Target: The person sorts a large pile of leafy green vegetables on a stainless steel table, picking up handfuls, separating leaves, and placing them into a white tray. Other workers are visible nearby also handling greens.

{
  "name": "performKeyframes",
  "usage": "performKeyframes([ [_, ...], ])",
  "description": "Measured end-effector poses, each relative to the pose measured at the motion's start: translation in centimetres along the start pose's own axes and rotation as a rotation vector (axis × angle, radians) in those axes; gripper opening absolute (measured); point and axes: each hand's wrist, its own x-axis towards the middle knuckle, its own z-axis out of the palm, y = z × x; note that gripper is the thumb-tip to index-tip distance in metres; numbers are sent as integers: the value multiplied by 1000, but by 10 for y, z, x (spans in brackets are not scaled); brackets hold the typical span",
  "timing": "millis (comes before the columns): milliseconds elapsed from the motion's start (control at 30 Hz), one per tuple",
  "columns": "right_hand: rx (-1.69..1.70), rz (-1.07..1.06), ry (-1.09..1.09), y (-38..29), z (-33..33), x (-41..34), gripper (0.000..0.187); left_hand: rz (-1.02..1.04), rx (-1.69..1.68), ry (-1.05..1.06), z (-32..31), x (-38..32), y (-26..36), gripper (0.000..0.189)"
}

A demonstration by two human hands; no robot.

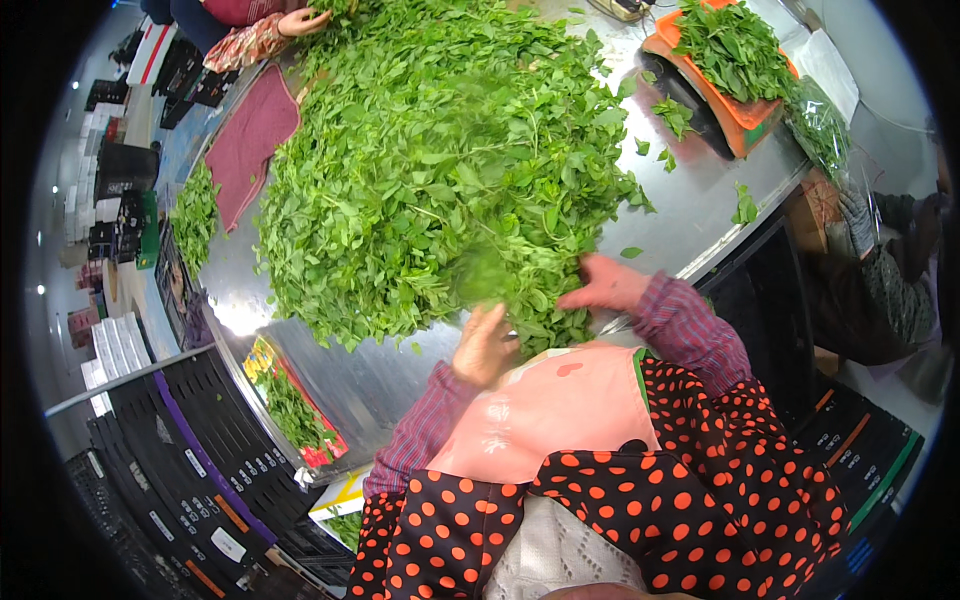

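A large heap of leafy green herb sprigs [420, 172] covers much of the metal table [337, 382] before me. At the heap's near edge, close to my apron, a bunch of the sprigs [551, 300] sits between my two hands. My left hand [486, 346] is on the bunch's left side, its fingers curled against the stems and leaves. From the right, my right hand [609, 283] grips the same bunch, with thumb and fingers partly hidden by leaves. Just above my left hand, some leaves are blurred.
An orange weighing scale [739, 124] piled with sprigs stands at back right, beside a plastic bag of greens [821, 127]. Across the table is another person's hand [304, 22]. A maroon cloth [251, 142] and a red packet [330, 450] lie left. Black crates [202, 450] stand beside the table.
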Motion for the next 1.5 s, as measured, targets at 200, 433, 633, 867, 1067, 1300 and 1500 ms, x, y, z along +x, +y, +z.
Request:
performKeyframes([
  [200, -55, -217, 124, -62, 34, 21, 79, 456, 157, -79, 42, -25, 41, 56],
  [433, -87, -376, 256, -137, 26, 39, 76, 898, 146, 201, 57, -56, 134, 36],
  [633, -143, -561, 321, -152, 19, 51, 67, 1113, 81, 142, 37, -56, 156, 36],
  [867, 36, -425, 725, -116, -51, 37, 49, 1136, 196, 159, -6, -51, 157, 32],
  [1067, -62, -128, 1080, -40, -142, 42, 78, 1106, 245, 406, -24, -51, 145, 18],
  [1300, -92, 9, 1171, 8, -186, 50, 105, 1041, 311, 529, -35, -53, 133, 14],
  [1500, 69, -53, 761, -41, -133, 98, 117, 1106, 408, 570, -24, -44, 123, 11],
])
